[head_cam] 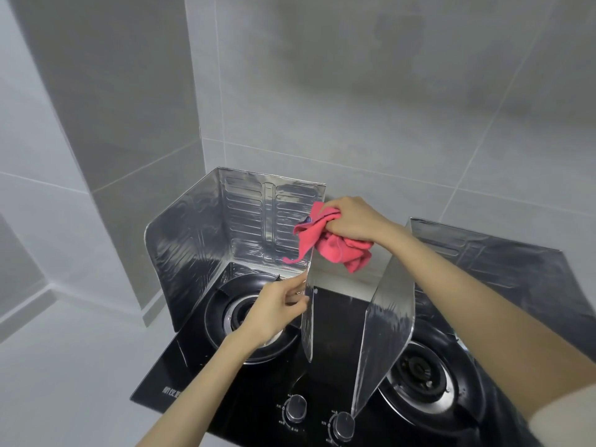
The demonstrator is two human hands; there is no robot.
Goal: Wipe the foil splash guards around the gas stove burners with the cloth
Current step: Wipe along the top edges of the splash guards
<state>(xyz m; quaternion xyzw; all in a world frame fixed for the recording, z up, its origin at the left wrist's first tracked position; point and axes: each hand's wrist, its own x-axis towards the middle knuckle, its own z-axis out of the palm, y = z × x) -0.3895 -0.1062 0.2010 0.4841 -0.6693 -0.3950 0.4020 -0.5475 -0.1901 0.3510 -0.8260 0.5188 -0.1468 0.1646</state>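
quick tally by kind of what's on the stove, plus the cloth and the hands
foil splash guards: 2
gas burners: 2
control knobs: 2
pink cloth: 1
hands: 2
total: 9

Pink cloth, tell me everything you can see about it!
The cloth is pinkish red, soft-looking and crumpled into a bunch. The right hand grips it from above. It lies against the top edge of the left foil splash guard, one corner hanging down inside the guard, the rest dangling outside it.
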